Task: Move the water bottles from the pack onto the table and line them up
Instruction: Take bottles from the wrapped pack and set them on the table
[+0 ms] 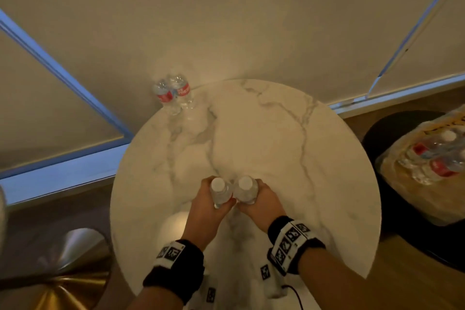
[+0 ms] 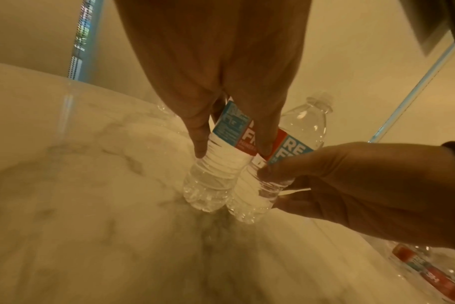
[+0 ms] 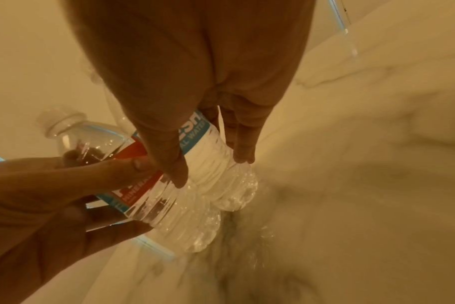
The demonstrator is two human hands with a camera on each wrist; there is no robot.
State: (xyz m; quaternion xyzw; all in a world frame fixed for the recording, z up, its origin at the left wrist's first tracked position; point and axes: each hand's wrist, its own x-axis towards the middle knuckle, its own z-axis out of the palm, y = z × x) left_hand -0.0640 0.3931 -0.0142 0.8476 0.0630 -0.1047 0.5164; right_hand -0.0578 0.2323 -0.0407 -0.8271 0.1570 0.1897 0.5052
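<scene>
Two clear water bottles with red and blue labels are held upright, side by side and touching, low over the front middle of the round marble table [image 1: 264,133]. My left hand [image 1: 219,205] grips the left bottle [image 1: 218,190] round its body; my right hand [image 1: 247,200] grips the right bottle [image 1: 245,187]. In the left wrist view my left hand [image 2: 233,151] clasps its bottle [image 2: 216,170], with the other bottle [image 2: 301,125] beside it. In the right wrist view my right hand [image 3: 212,169] wraps its bottle [image 3: 221,174]. Whether the bases touch the table I cannot tell. Two more bottles [image 1: 173,94] stand at the far left edge.
The plastic-wrapped pack [image 1: 432,158] with several bottles lies on a dark round seat [image 1: 377,138] to the right of the table. A gold stool base [image 1: 63,272] sits low on the left. Blinds and window frames stand behind the table.
</scene>
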